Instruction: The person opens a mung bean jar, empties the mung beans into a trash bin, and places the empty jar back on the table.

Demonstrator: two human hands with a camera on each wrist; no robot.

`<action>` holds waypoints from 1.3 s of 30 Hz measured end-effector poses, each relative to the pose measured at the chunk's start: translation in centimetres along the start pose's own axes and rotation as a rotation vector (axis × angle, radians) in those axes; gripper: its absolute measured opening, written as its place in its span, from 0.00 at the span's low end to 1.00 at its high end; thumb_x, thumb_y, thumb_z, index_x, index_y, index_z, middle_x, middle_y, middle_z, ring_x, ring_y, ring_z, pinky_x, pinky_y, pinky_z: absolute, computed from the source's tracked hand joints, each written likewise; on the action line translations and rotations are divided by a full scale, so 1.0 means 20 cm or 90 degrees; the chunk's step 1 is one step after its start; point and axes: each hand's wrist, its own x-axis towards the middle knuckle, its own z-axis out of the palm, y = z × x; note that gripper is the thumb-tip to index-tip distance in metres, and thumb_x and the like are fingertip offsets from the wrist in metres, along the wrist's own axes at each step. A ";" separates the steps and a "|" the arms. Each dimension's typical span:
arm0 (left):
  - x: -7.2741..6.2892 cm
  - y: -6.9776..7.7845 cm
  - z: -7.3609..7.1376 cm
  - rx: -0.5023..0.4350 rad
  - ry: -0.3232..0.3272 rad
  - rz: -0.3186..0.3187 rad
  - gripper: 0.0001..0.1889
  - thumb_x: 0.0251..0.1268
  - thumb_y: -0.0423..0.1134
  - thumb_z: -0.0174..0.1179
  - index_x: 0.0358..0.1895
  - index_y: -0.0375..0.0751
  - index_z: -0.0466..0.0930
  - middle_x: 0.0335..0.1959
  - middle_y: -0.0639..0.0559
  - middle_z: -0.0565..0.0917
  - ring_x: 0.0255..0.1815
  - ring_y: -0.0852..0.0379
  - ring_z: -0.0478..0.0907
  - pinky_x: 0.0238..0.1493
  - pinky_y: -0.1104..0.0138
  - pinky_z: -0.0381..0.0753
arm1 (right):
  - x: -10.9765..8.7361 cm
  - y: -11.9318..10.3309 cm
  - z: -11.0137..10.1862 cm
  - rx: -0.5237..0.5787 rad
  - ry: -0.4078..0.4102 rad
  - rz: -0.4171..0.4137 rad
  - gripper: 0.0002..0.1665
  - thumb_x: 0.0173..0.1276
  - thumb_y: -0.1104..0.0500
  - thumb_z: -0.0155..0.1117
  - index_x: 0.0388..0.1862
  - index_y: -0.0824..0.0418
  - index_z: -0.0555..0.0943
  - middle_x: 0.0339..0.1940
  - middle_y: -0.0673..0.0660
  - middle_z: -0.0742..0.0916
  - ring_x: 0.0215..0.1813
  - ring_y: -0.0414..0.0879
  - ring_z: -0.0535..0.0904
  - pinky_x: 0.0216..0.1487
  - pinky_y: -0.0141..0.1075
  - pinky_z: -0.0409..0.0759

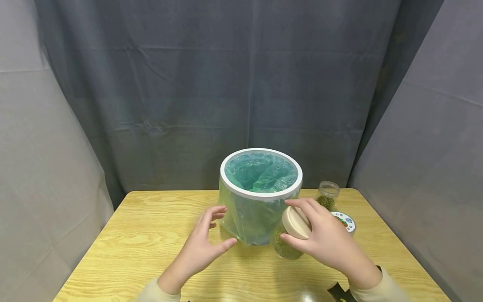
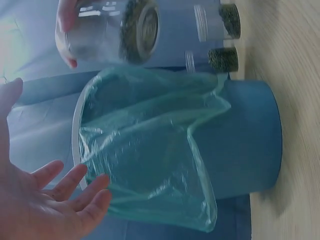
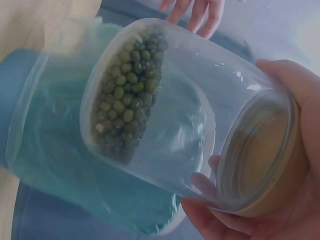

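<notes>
Jar [image 1: 285, 248] of beans [image 3: 127, 92] is gripped by its lid [image 1: 296, 223] in the right hand [image 1: 327, 237] beside a lined bin [image 1: 260, 196]; the left hand [image 1: 200, 245] is held spread.

Wood-grain table [image 1: 151, 239], dark grey curtain [image 1: 196, 92] behind, clear jar [image 1: 327, 197], printed white lid [image 1: 347, 223] near it

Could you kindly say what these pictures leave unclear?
Right wrist view: number of green beans in the clear cream-lidded jar, hidden behind one another.
Head view: print on the round white lid, too small, partly behind the right hand.
Head view: floor of the round white-rimmed bin, hidden by its green plastic liner.
</notes>
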 end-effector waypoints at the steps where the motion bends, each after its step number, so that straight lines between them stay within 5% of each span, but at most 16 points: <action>1: 0.00 0.00 0.01 -0.002 -0.007 0.003 0.40 0.56 0.42 0.77 0.72 0.45 0.67 0.70 0.49 0.75 0.70 0.51 0.73 0.67 0.50 0.75 | 0.00 -0.01 0.01 0.002 0.002 -0.006 0.43 0.54 0.41 0.83 0.67 0.48 0.77 0.59 0.46 0.82 0.48 0.42 0.80 0.42 0.40 0.82; 12: -0.01 0.02 0.08 -0.036 -0.098 0.059 0.44 0.60 0.46 0.75 0.76 0.43 0.61 0.73 0.49 0.73 0.71 0.48 0.73 0.67 0.50 0.76 | 0.02 -0.12 0.12 0.010 0.013 -0.070 0.43 0.51 0.41 0.84 0.66 0.47 0.78 0.57 0.45 0.83 0.46 0.39 0.79 0.39 0.35 0.80; 20: -0.02 0.00 0.14 -0.088 -0.165 0.047 0.46 0.61 0.46 0.75 0.78 0.43 0.56 0.75 0.51 0.69 0.72 0.50 0.71 0.70 0.52 0.74 | 0.02 -0.17 0.18 0.040 0.012 -0.094 0.43 0.52 0.39 0.83 0.66 0.46 0.78 0.57 0.42 0.83 0.47 0.39 0.80 0.37 0.31 0.79; 25: -0.02 -0.01 0.17 -0.115 -0.185 0.053 0.48 0.60 0.46 0.76 0.78 0.45 0.56 0.75 0.55 0.68 0.73 0.52 0.70 0.71 0.58 0.74 | 0.00 -0.19 0.20 0.047 0.024 -0.107 0.44 0.51 0.38 0.83 0.66 0.47 0.78 0.59 0.43 0.82 0.51 0.39 0.80 0.40 0.33 0.81; 32: -0.03 0.00 0.20 -0.132 -0.214 0.027 0.50 0.55 0.49 0.79 0.77 0.64 0.55 0.73 0.62 0.68 0.72 0.55 0.70 0.74 0.59 0.70 | -0.03 -0.22 0.22 0.050 0.043 -0.127 0.44 0.52 0.35 0.81 0.66 0.45 0.78 0.59 0.41 0.81 0.53 0.38 0.81 0.42 0.35 0.82; 39: -0.04 -0.01 0.25 -0.083 -0.202 0.047 0.51 0.48 0.51 0.82 0.75 0.66 0.59 0.65 0.61 0.76 0.63 0.59 0.75 0.66 0.61 0.76 | -0.04 -0.23 0.24 0.060 0.057 -0.153 0.43 0.53 0.35 0.81 0.67 0.44 0.78 0.59 0.42 0.82 0.55 0.40 0.81 0.45 0.39 0.84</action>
